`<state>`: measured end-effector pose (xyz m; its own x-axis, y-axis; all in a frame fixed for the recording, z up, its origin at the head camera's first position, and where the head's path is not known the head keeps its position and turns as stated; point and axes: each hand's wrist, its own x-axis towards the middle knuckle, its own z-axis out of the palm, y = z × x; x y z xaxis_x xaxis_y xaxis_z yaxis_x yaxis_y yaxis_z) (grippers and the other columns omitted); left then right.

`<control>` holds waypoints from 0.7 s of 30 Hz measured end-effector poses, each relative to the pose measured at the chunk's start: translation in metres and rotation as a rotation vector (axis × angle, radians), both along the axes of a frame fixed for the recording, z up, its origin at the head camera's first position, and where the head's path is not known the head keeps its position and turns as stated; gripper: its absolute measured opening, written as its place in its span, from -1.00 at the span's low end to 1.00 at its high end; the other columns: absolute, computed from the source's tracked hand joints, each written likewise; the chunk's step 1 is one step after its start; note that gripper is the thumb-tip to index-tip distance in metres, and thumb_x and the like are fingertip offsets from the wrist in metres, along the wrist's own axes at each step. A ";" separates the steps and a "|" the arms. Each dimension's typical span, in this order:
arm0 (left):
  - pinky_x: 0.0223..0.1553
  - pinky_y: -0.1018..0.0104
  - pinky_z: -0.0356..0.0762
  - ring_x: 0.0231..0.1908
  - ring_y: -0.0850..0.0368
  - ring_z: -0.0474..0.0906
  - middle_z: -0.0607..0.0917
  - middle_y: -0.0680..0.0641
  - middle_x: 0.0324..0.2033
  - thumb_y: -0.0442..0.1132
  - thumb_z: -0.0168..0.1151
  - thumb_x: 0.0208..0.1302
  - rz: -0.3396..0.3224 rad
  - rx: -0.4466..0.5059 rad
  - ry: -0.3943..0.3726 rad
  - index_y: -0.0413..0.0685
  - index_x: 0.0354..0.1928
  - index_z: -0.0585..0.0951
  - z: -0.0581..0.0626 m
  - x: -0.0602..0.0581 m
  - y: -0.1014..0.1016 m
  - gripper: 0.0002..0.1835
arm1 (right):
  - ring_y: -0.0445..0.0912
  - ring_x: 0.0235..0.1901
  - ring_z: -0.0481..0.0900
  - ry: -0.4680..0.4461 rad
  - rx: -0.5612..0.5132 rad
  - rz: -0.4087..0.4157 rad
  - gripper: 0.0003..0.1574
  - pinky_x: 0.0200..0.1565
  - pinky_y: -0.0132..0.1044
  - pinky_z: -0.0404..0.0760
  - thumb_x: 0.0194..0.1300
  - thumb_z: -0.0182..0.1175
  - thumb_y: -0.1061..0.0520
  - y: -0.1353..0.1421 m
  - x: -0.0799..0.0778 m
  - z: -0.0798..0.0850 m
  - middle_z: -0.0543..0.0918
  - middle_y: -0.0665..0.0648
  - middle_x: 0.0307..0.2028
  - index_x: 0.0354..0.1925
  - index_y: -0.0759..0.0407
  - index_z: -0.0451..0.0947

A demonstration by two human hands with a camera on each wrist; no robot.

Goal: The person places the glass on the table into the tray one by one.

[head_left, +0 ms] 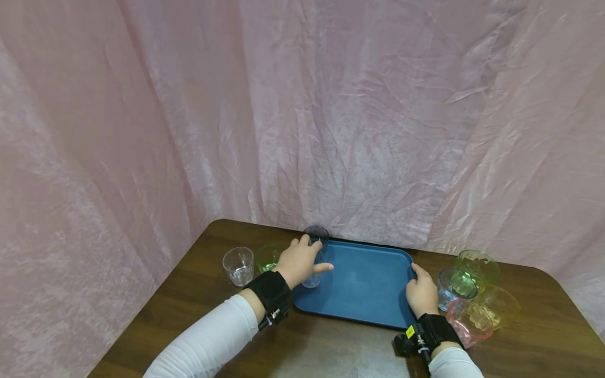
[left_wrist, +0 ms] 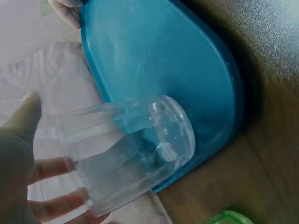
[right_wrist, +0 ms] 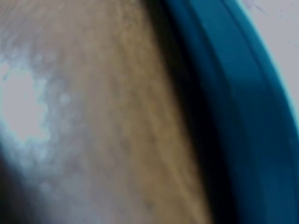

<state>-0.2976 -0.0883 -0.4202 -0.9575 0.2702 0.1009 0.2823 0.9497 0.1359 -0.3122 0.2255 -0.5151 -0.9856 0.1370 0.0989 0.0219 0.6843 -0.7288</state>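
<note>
Left hand: fingers spread, thumb out wide; fingertips at the rim of a clear faceted tumbler. Thumb apart from the glass; whether the fingertips touch it, cannot tell. Tumbler overlaps the left end of the blue tray; whether its base rests there, cannot tell.

Right hand: fingers curled, gripping the tray's right edge.

Counts. Tray: 1, on the brown table. Glasses: 8 in all.
- Left side, 4: the tumbler by the left hand; a colourless glass farthest left; a green glass between these two, partly hidden; a dark-tinted glass at the tray's far left corner.
- Right side, 4, bunched beside the right hand: 1 lime-green glass, 1 blue glass, 1 pink glass, 1 yellow glass.

Black wrist straps: 2, one per arm.
</note>
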 end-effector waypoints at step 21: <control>0.21 -0.65 0.04 0.36 -0.57 0.14 0.31 -0.44 0.39 0.35 -0.02 0.46 0.339 0.021 -0.112 -0.05 0.48 0.37 0.037 -0.013 -0.106 -0.21 | 0.45 0.35 0.23 0.016 0.004 0.000 -0.30 0.33 0.30 0.25 0.37 -0.32 0.37 0.001 0.001 -0.002 0.26 0.57 0.38 0.44 0.50 0.20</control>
<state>-0.3104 -0.1945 -0.3829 -0.9978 -0.0659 -0.0071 -0.0662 0.9834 0.1688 -0.3116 0.2263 -0.5167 -0.9838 0.1369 0.1157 0.0103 0.6874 -0.7262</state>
